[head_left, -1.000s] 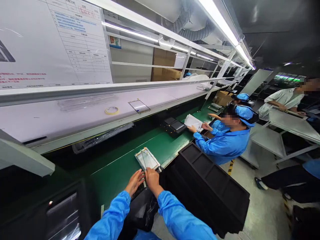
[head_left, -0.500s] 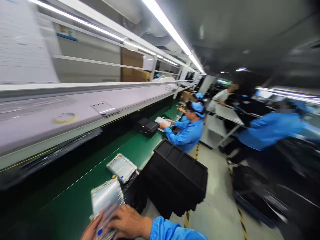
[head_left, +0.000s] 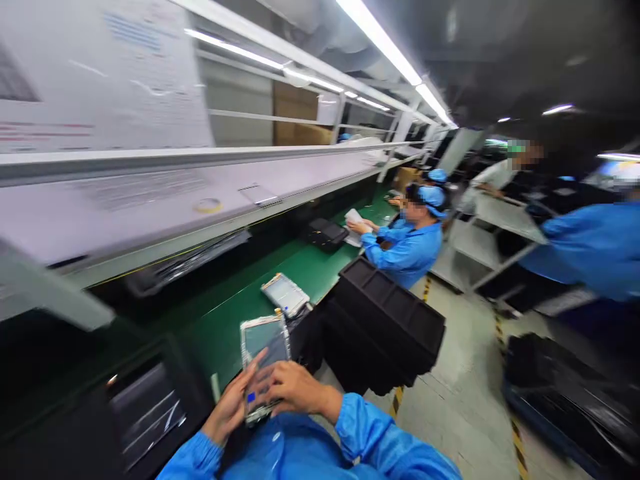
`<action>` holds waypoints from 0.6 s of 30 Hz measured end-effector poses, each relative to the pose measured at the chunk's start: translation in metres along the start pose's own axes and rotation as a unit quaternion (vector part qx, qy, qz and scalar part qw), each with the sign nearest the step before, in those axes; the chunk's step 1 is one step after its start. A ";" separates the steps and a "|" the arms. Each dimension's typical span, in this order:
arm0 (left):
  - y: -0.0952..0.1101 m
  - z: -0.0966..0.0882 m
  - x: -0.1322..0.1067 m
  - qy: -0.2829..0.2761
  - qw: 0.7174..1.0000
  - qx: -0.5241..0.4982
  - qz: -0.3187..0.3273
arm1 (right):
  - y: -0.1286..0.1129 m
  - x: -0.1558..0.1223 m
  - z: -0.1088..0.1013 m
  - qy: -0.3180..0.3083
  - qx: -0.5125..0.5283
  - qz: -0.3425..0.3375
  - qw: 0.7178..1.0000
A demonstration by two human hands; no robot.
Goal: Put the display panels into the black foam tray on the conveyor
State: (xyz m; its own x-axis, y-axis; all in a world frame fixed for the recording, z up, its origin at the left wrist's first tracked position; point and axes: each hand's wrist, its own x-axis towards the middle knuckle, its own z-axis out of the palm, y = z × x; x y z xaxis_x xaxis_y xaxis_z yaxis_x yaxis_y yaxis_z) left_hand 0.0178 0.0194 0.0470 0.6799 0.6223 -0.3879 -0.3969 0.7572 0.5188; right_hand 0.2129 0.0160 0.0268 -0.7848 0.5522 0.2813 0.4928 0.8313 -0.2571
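A display panel (head_left: pixel 265 337) with a silvery frame and a glossy face is tilted up in front of my body. A small blue tab sits near its lower left corner. My left hand (head_left: pixel 231 405) grips the panel along its lower left edge. From the right, my right hand (head_left: pixel 299 392) reaches over the lower part of the panel, its fingers bent across the face and gripping the right side. Finger reflections show in the glass. A second display panel (head_left: pixel 286 293) lies on the green bench (head_left: pixel 230 320) just beyond.
Stacked black trays (head_left: pixel 393 297) stand right of the bench. At lower left is a black tray (head_left: pixel 145 407) holding a dark screen. A shelf (head_left: pixel 165 230) with a tape roll (head_left: pixel 207 205) runs above the bench. Co-workers in blue sit farther along; a white cart (head_left: pixel 505 220) stands behind them.
The view has swung left and down, so the panel and both hands appear higher and farther right. The black tray at lower left has come into view. A co-worker's white item is now raised.
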 end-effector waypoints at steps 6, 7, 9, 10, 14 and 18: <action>0.000 -0.026 -0.015 -0.001 0.997 -0.017 0.079 | -0.026 0.001 0.009 0.031 0.013 0.010 0.999; -0.003 -0.027 -0.019 -0.008 0.997 -0.018 0.079 | -0.032 0.001 0.010 0.038 0.025 0.026 0.999; -0.009 -0.028 -0.028 -0.029 0.996 -0.005 0.085 | -0.041 0.003 0.013 0.049 0.067 0.075 0.994; -0.012 -0.029 -0.033 -0.044 0.995 0.009 0.089 | -0.044 0.004 0.015 0.050 0.087 0.100 0.990; -0.025 -0.037 -0.052 -0.094 0.989 0.073 0.088 | -0.057 0.011 0.020 0.026 0.097 0.127 0.987; -0.026 -0.040 -0.068 -0.107 0.979 0.151 0.083 | -0.072 0.027 0.010 0.017 0.025 0.040 0.999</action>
State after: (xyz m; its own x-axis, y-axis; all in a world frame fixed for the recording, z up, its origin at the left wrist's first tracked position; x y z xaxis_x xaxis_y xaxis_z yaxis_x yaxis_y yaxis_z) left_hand -0.0429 -0.0346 0.0291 0.7484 0.6508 -0.1276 -0.3343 0.5364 0.7749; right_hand 0.1528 -0.0294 0.0437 -0.7293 0.6199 0.2896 0.5337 0.7803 -0.3261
